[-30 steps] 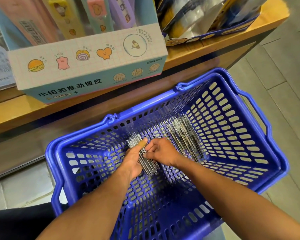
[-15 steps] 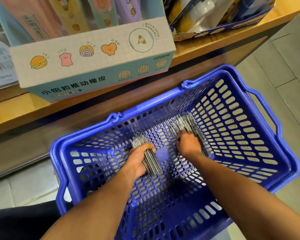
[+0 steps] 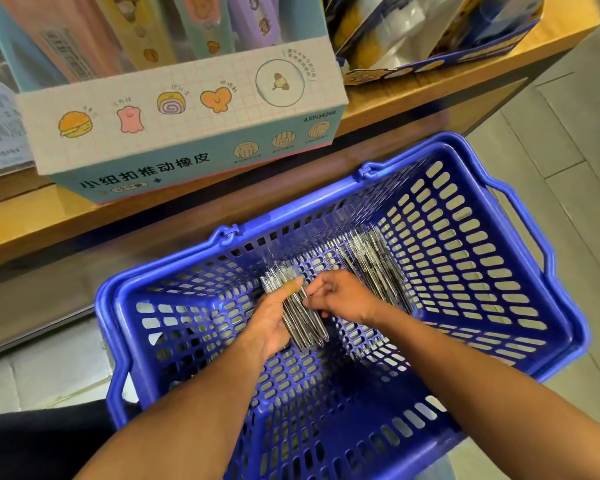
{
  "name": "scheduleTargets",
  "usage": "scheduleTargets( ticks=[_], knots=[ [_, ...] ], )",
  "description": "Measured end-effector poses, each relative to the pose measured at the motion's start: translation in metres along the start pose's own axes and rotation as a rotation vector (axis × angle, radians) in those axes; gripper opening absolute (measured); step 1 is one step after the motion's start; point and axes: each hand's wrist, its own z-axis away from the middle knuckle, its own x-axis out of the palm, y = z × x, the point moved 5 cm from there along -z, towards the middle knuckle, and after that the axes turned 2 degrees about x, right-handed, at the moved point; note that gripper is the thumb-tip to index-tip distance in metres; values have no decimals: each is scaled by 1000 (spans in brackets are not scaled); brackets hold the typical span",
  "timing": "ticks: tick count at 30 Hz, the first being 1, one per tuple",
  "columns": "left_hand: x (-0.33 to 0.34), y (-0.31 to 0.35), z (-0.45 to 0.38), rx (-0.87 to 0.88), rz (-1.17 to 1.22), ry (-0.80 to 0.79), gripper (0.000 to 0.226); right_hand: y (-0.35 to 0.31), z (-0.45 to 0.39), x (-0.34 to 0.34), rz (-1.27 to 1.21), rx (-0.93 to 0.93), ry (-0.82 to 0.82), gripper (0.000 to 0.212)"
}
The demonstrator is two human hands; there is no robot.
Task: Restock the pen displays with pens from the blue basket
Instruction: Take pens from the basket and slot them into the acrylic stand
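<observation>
1. Sitting on the floor below the wooden shelf (image 3: pixel 378 105), the blue basket (image 3: pixel 499 306) serves as the landmark; both arms reach down into it. No pen display can be identified with certainty; the shelf above the basket carries a pastel box (image 3: pixel 187 133) of other stationery.
2. A loose pile of pens (image 3: pixel 371 265) lies on the basket floor toward its far right corner, long axes running roughly from the near side of the basket to the far side. The right hand is the nearer one to this pile.
3. The left hand (image 3: pixel 271 323), at the basket centre, is closed around a bundle of pens (image 3: pixel 302 317), thumb pressed across the top. The bundle lies parallel to the pile.
4. The right hand (image 3: pixel 343 299), just beside the bundle, has its fingers curled, and appears to pinch one pen at the bundle's edge.
5. Limits: the count of pens and the pen type are unreadable. The palm of the right hand is hidden, so anything further held there cannot be confirmed.
</observation>
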Motion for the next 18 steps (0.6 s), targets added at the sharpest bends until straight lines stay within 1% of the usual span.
scheduleTargets(
  ticks=[3, 5, 6, 7, 10, 11, 12, 13, 15, 16, 17, 18],
  knots=[
    [2, -2, 0, -2, -39, -22, 62, -3, 4, 5, -45, -30, 33, 20],
    [1, -2, -1, 5, -43, -6, 63, -4, 3, 9, -80, -45, 45, 22],
    [-1, -2, -2, 14, -43, 13, 60, -4, 3, 10, -99, -53, 40, 21],
    [-1, -2, -3, 16, -37, 26, 52, -4, 3, 11, -110, -59, 26, 19],
    [-1, -2, -3, 19, -24, 39, 13, 0, 1, 2, -116, -43, -25, 12],
    [-2, -1, -4, 24, -30, 71, 9, 4, -2, -4, -117, -24, -11, 11],
    [-3, -1, -4, 27, -37, 113, 10, 10, -6, -13, -111, -1, 41, 9],
    [-5, -1, -5, 26, -39, 145, 10, 16, -10, -25, -69, 23, 135, 7],
    [-6, -3, -5, 14, -38, 178, 7, 28, -17, -50, 181, 74, 375, 5],
    [-7, -3, -5, 7, -36, 185, 6, 32, -20, -58, 331, 98, 461, 12],
    [-8, -4, -4, 0, -36, 191, 6, 34, -23, -62, 455, 117, 504, 18],
    [-8, -4, -4, -2, -36, 195, 7, 35, -27, -63, 552, 132, 514, 22]
  ],
)
